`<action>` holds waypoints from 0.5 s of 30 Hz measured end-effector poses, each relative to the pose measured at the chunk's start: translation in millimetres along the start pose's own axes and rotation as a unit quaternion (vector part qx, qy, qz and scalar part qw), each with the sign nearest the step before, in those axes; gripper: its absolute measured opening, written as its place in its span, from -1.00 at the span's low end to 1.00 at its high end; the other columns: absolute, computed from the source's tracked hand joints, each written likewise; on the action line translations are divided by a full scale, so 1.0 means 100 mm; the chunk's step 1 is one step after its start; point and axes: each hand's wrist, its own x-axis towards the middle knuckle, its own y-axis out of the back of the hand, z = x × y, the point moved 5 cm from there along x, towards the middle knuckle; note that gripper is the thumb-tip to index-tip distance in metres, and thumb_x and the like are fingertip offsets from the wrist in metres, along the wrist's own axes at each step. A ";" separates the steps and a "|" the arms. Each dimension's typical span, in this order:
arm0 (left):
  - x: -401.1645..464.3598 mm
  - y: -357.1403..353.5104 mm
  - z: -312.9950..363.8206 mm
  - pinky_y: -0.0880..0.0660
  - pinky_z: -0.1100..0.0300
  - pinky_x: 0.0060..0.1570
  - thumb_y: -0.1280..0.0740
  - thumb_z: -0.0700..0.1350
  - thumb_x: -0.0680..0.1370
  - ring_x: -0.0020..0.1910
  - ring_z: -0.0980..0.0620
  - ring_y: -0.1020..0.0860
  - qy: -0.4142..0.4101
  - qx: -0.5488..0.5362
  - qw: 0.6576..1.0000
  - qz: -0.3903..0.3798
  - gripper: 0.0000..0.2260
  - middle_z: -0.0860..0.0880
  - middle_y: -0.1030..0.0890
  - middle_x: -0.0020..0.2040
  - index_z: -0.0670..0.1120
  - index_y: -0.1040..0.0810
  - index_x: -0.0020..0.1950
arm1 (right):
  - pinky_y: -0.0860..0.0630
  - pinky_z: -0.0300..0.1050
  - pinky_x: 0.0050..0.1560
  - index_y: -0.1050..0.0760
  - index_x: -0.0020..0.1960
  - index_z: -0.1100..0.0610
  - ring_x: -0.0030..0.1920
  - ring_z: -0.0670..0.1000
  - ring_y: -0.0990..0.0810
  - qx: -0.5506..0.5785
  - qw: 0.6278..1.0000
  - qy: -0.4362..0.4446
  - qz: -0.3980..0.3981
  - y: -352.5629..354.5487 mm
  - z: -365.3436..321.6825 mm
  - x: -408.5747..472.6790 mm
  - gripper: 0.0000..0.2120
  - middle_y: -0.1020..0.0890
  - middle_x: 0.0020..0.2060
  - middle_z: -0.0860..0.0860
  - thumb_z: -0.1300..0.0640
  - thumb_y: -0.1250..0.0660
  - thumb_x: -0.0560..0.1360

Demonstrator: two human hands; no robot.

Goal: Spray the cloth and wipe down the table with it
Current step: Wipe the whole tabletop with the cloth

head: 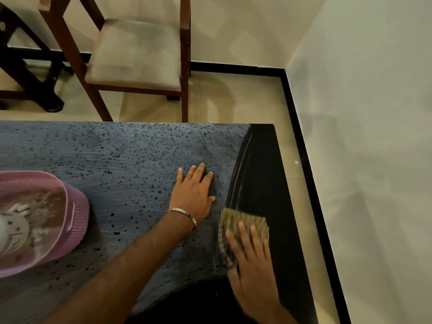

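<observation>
Folded yellow-green patterned cloth (243,226) lies flat on dark desk (261,164), just right of boundary between dusty speckled grey area and clean black strip; long axis runs roughly across desk. Right hand (252,260) on top, fingers spread, pressing cloth down; blurred. Left hand (195,190) just left of cloth, flat on dusty area, fingers straight, bracing. Unwiped area lies left of cloth. Pink perforated plastic basket (46,220) far left of cloth stands in way. Brown wooden chair with beige cushion (138,50) beyond desk.

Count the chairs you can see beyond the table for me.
2. One wooden chair with a cushioned seat stands just past the table's far edge. A dark chair sits at the left frame edge, partly cut off; others may be outside the view.
</observation>
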 end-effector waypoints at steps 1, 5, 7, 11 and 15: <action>0.00 0.00 0.00 0.13 -0.19 0.50 -0.17 0.14 0.60 0.56 -0.11 0.02 0.000 0.000 1.000 0.002 -0.40 -0.06 0.01 0.59 0.00 -0.05 0.57 | 0.14 0.03 0.51 -0.03 0.62 -0.10 0.59 0.13 0.02 -0.010 1.000 0.010 -0.014 -0.14 -0.06 -0.27 -0.17 -0.04 0.61 -0.04 -0.22 -0.19 0.40; -0.01 -0.01 0.00 0.10 -0.19 0.50 -0.17 0.14 0.60 0.56 -0.10 0.01 0.000 -0.006 1.000 0.009 -0.40 -0.05 0.01 0.59 0.01 -0.05 0.57 | 0.02 0.12 0.51 -0.06 0.60 -0.11 0.60 0.13 0.04 -0.106 0.993 0.047 0.027 -0.43 -0.24 -0.96 -0.39 -0.03 0.61 0.01 -0.26 -0.01 0.59; -0.01 -0.01 -0.01 0.09 -0.20 0.50 -0.17 0.14 0.60 0.56 -0.09 0.04 -0.002 -0.006 1.000 0.005 -0.39 -0.05 0.04 0.59 0.01 -0.03 0.57 | 0.00 0.10 0.50 -0.03 0.60 -0.13 0.61 0.10 0.04 -0.079 0.995 0.055 0.011 -0.44 -0.21 -0.93 -0.38 -0.01 0.62 -0.01 -0.29 0.04 0.59; -0.03 0.02 -0.04 0.10 -0.16 0.51 -0.13 0.14 0.62 0.56 -0.10 0.08 0.007 -0.020 1.000 0.001 -0.38 -0.06 0.10 0.59 -0.02 0.05 0.58 | 0.14 0.04 0.55 0.08 0.61 -0.18 0.60 0.06 0.11 0.025 0.999 -0.004 0.034 0.01 0.08 -0.18 -0.29 0.10 0.61 -0.09 -0.21 -0.06 0.51; -0.09 0.07 -0.14 0.11 -0.17 0.51 -0.13 0.17 0.60 0.56 -0.12 0.09 0.032 -0.024 0.999 0.015 -0.35 -0.09 0.10 0.59 -0.04 0.05 0.58 | 0.19 0.20 0.57 0.15 0.61 -0.16 0.59 0.09 0.21 0.046 0.991 -0.108 0.057 0.58 0.55 1.29 -0.36 0.10 0.61 0.00 -0.19 0.15 0.54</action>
